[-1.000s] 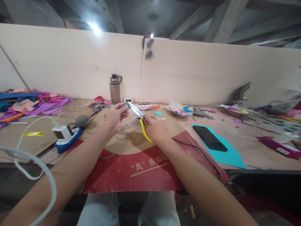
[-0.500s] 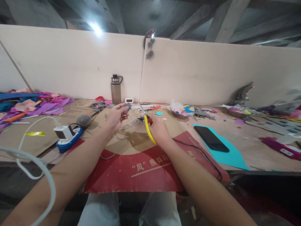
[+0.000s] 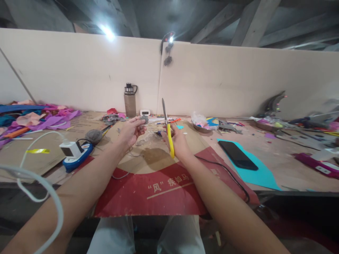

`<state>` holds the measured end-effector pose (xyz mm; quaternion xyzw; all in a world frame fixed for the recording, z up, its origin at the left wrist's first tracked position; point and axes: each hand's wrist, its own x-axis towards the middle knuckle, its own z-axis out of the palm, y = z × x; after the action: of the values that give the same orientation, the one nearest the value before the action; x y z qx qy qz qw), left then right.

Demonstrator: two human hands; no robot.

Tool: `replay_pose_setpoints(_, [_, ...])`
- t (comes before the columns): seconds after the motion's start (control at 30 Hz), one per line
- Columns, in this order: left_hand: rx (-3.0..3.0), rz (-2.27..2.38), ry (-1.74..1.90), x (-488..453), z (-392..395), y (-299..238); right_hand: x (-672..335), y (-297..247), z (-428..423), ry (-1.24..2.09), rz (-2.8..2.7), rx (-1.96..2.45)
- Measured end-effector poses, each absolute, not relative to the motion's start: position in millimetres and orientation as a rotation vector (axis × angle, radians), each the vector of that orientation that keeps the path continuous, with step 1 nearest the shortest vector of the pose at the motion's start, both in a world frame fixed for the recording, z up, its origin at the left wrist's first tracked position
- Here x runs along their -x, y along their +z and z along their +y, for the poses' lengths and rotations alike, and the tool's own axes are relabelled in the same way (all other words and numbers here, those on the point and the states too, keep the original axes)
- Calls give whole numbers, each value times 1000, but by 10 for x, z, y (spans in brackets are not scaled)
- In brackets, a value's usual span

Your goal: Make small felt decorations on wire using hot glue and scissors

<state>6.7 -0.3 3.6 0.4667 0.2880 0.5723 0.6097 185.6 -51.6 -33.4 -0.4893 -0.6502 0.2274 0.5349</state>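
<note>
Between the thumb and fingers of my left hand (image 3: 132, 132) is a small grey fuzzy piece (image 3: 144, 119), perhaps felt or yarn. My right hand (image 3: 178, 141) is closed around yellow-handled scissors (image 3: 170, 139), whose blades point up and away from me. The blades stand apart from the grey piece, to its right. Below both hands lies a brown and red cardboard sheet (image 3: 169, 197) with printed characters. Thread scraps (image 3: 144, 140) are scattered on it between the hands.
A grey yarn ball (image 3: 94, 136) and a blue power strip (image 3: 78, 157) with a white charger sit at left. Behind stands a water bottle (image 3: 130, 100). A phone (image 3: 237, 155) rests on turquoise felt (image 3: 267, 180) at right. Purple cloth scraps (image 3: 53, 121) pile up far left.
The scissors have swung more upright in my right hand, their blades turning away from the left. My left hand still holds the grey piece in nearly the same place.
</note>
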Motion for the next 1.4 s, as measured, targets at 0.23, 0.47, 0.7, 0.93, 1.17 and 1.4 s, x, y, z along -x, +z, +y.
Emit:
replay_pose_setpoints(0.23, [-1166,645,1326,-112,-52,31,-1848,-331,-517,653,-1602,1065])
replay_pose_setpoints(0.47, [-1195,567,1349,-129,-106,82,-1912,-261,-612,60,-1813,1444])
replay_pose_setpoints(0.7, [-1147,549,1298,-98,-106,109,-1894,-227,-649,-183,-1899,1554])
replay_pose_setpoints(0.93, [-1127,486,1271,-86,-105,119,-1865,-192,-696,-327,-1921,1639])
replay_pose_setpoints(1.17, [-1157,491,1274,-96,-134,136,-1878,-176,-716,-358,-1942,1633])
replay_pose_setpoints(1.4, [-1156,486,1268,-81,-81,113,-1891,-207,-693,-443,-1953,1629])
